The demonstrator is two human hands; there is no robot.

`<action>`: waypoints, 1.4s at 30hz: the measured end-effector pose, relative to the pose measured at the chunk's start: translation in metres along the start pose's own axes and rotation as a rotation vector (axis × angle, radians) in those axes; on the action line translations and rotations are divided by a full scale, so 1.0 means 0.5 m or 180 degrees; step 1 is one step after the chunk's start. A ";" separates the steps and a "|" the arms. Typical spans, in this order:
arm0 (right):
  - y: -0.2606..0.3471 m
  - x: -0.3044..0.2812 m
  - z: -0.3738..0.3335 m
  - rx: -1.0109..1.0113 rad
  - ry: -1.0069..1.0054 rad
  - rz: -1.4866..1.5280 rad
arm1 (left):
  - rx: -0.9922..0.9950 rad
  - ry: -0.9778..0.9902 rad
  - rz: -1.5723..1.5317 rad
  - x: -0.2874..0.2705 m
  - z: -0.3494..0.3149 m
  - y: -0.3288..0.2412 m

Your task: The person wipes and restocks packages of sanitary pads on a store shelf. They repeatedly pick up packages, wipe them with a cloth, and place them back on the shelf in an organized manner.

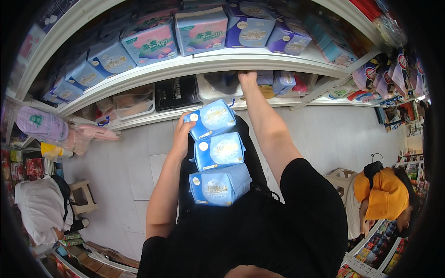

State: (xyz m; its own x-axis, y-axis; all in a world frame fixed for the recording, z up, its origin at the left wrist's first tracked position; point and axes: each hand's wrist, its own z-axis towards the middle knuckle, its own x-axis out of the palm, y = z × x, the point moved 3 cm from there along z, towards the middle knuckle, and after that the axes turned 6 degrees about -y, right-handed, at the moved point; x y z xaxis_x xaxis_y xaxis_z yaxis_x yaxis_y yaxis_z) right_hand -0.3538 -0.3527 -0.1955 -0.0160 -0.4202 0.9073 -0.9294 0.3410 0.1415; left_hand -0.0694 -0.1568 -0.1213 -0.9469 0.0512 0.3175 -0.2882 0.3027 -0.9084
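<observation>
Three blue packs [219, 152] are lined up from near to far on the black-clad lap [254, 155], in front of white shelving. The upper shelf [278, 59] is bounded by a thick white edge, beneath which only a low gap is left above the lower shelf [134, 121]. Room for moving is offered by the pale floor [116, 162], seen to the left and right of the lap. That room is bordered at the left by a person in white [41, 208] beside a beige stool [84, 197], and at the right by a person in orange [387, 192].

On the upper shelf, blue, pink and purple packages [201, 32] are stood side by side. Below, a clear bin [134, 104] and a black box [177, 92] are set to the left of the right arm.

The long axis of each pack is laid roughly left to right, printed front turned upward; the far pack [212, 121] is tilted, its right end angled farther away. The left end of this pack is gripped by the left hand [182, 132], thumb on the front. The right hand [248, 78] is extended under the upper shelf; its fingertips are hidden, so whether anything is held cannot be told.
</observation>
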 end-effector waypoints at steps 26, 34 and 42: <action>0.112 -0.038 -0.626 -0.0281 0.1383 -0.4350 | 0.0396 0.0498 0.0903 0.018 0.023 -0.040; 0.034 0.003 -0.569 0.0822 0.1061 -0.4755 | 0.0076 0.0496 -0.0184 0.026 0.012 -0.018; 0.134 -0.091 -0.575 0.0206 0.0907 -0.4158 | 0.0025 0.0443 -0.0550 0.009 0.028 -0.004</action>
State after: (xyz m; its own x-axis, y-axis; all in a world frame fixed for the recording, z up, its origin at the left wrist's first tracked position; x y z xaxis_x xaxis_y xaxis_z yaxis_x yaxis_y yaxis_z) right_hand -0.3094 -0.0691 -0.1134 0.9613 -0.2140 0.1737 -0.2202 -0.2171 0.9510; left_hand -0.0752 -0.1708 -0.1216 -0.8546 0.1304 0.5027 -0.4462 0.3111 -0.8391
